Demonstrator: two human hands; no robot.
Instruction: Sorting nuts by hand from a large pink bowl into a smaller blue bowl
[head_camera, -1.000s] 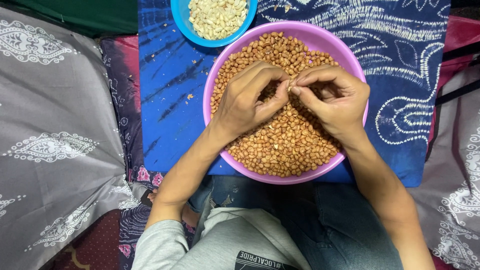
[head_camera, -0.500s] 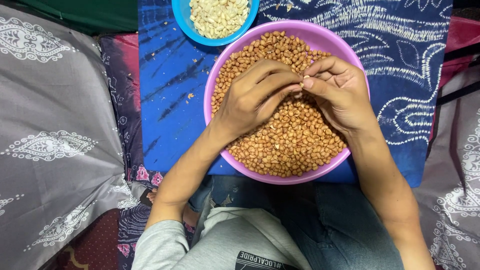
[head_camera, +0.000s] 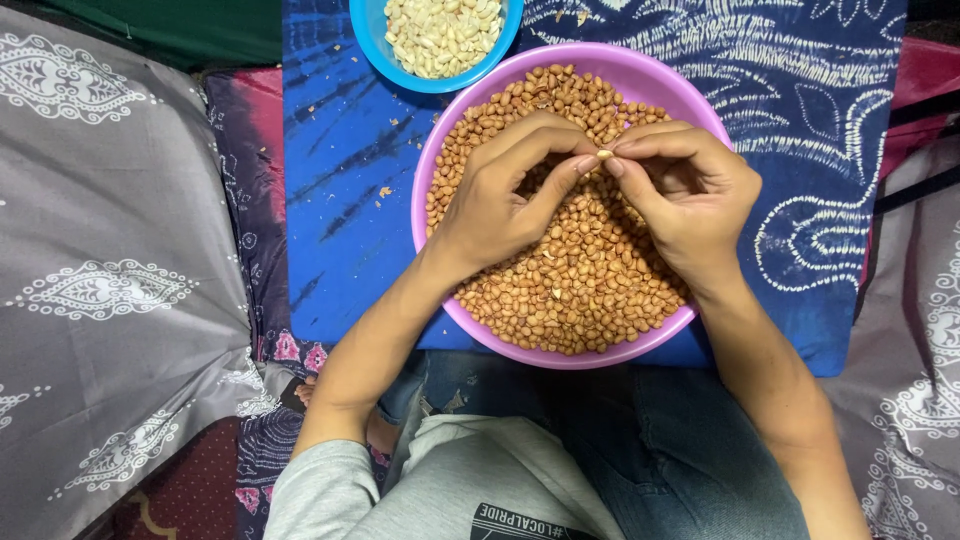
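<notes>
Both hands meet over the purple bowl (head_camera: 690, 95), which is full of brown nuts (head_camera: 585, 290). The left hand (head_camera: 500, 195) and the right hand (head_camera: 685, 195) come together at the middle top of the bowl. Their thumbs and first fingers are pressed close, and together they pinch one small pale nut (head_camera: 604, 154) right between the fingertips. The other fingers of each hand are curled in. The pale nut sits just above the heap of brown nuts, near the 12 o'clock side of the bowl. A blue bowl (head_camera: 365, 30) stands at 11 o'clock from the purple bowl, touching or almost touching its rim, and it holds white nuts (head_camera: 440, 35). Both bowls rest on a blue cloth (head_camera: 340, 200) with tiny brown bits on it. A grey patterned cloth (head_camera: 110, 280) lies at 9 o'clock, well apart from the hands.
</notes>
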